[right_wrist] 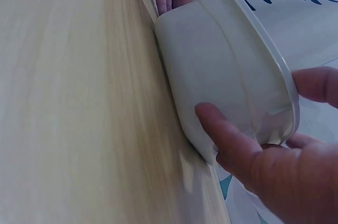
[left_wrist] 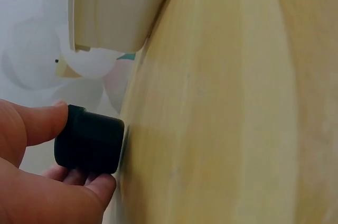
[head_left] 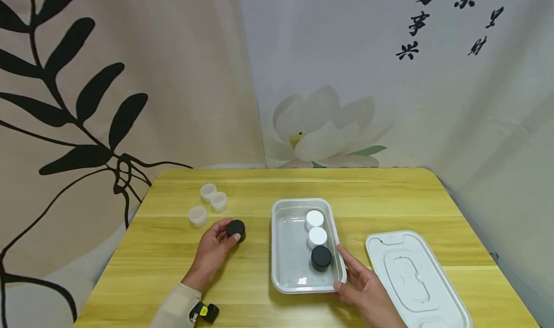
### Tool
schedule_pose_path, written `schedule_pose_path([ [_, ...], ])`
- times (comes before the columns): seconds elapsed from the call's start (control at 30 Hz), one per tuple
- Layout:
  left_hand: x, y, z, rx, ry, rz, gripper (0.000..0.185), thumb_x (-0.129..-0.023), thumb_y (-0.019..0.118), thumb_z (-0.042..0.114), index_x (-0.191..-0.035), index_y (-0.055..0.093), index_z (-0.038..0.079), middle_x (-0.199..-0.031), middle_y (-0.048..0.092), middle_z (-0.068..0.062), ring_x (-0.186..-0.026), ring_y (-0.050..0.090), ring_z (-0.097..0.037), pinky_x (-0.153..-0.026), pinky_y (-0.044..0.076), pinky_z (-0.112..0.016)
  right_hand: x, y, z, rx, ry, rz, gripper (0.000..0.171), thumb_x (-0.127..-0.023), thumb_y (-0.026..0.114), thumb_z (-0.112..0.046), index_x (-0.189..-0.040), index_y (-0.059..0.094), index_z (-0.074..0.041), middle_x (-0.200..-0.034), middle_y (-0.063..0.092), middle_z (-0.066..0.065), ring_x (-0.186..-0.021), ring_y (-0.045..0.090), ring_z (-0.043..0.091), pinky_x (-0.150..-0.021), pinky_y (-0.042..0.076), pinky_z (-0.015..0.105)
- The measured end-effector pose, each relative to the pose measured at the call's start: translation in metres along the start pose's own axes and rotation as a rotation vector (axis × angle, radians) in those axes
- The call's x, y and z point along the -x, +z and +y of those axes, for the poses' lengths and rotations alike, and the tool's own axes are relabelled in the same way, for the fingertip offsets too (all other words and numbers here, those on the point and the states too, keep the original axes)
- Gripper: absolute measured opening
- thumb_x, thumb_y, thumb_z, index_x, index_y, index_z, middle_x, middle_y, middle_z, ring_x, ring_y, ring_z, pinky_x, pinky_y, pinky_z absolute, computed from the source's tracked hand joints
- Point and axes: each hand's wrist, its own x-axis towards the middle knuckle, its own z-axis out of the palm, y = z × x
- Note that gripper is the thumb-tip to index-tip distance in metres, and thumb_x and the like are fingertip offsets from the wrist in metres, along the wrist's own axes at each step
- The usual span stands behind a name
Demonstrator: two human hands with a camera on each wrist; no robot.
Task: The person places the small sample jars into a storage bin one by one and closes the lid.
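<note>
My left hand (head_left: pixel 212 253) pinches a small round black jar (head_left: pixel 235 228) between thumb and fingers, left of the plastic box. In the left wrist view this black jar (left_wrist: pixel 91 140) is close to the tabletop. A pale rectangular box (head_left: pixel 287 251) stands open at the middle of the table. Inside, along its right side, are two white-topped jars (head_left: pixel 314 219) and a second black jar (head_left: pixel 321 258). My right hand (head_left: pixel 365 292) grips the box at its near right corner. In the right wrist view, fingers (right_wrist: pixel 227 134) lie against the outer wall.
Three small translucent cups (head_left: pixel 198 216) are grouped at the back left of the wooden table (head_left: pixel 242 299). A white lid (head_left: pixel 415 280) lies flat to the right of the box. Behind the table hangs a printed curtain (head_left: pixel 195 78).
</note>
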Motion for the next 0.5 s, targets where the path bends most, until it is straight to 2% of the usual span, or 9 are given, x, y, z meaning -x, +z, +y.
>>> schedule_pose_path([
  [0.1,0.002,0.0,0.005,-0.005,0.0,-0.008,0.057,-0.099,0.071,0.0,-0.153,0.049,-0.002,-0.152,0.054,-0.025,-0.139,0.055,-0.037,-0.091,0.05,-0.007,-0.001,-0.001,0.001,-0.004,-0.01,-0.009,0.085,-0.097,0.07,-0.003,-0.169,0.025,-0.015,-0.176,0.019,0.015,-0.136,0.052,-0.003,-0.097,0.061,0.036],
  [0.33,0.006,0.001,0.023,-0.05,0.044,-0.038,0.059,-0.1,0.073,0.007,-0.154,0.05,0.002,-0.156,0.053,-0.019,-0.146,0.05,-0.034,-0.098,0.047,-0.007,-0.001,-0.001,0.001,-0.014,-0.013,-0.016,0.085,-0.097,0.069,-0.001,-0.169,0.025,-0.014,-0.176,0.02,0.016,-0.138,0.053,0.003,-0.098,0.061,0.038],
  [0.5,0.009,0.004,0.038,-0.056,0.068,-0.075,0.057,-0.101,0.073,0.013,-0.153,0.052,0.007,-0.156,0.054,-0.014,-0.147,0.05,-0.031,-0.096,0.051,-0.01,-0.001,-0.002,0.003,-0.031,-0.036,-0.031,0.086,-0.098,0.068,-0.001,-0.17,0.023,-0.012,-0.175,0.02,0.018,-0.137,0.054,0.004,-0.098,0.061,0.04],
])
